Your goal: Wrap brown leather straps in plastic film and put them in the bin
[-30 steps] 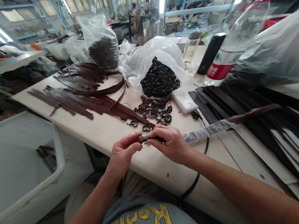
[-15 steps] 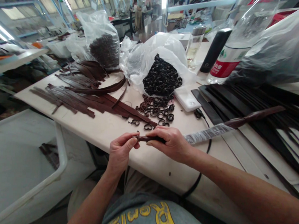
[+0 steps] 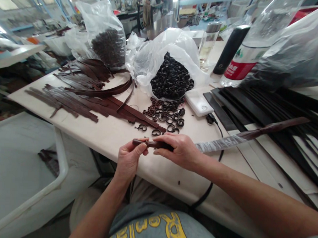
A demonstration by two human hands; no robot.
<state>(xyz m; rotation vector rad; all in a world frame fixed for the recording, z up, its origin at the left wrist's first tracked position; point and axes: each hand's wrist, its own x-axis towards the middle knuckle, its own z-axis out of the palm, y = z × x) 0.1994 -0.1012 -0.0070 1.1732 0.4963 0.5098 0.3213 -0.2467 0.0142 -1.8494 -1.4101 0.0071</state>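
Across both hands runs a long, dark brown leather strap [image 3: 153, 144], its rounded tip poking out to the left. A stretch right of the hands is wrapped in clear plastic. My left hand [image 3: 129, 156] pinches a small brown leather loop [image 3: 146, 142] that sits around the strap near its tip. My right hand [image 3: 182, 150] is closed around the strap just to the right; a black part shows under its fingers. Just beyond the hands, several small black and brown loops [image 3: 172, 119] lie loose on the table.
A plastic bag [image 3: 140, 66] spills black loops. Brown strips [image 3: 66, 100] lie left, black strips [image 3: 257, 113] right. A white power bank [image 3: 199, 103], a black flask [image 3: 230, 50] and a bottle [image 3: 243, 63] stand behind. A white bin [image 3: 63, 163] is below left.
The strap's tip now sticks out left past my left fingers, through the small loop; before, it ended at the fingertips. The view has shifted slightly.
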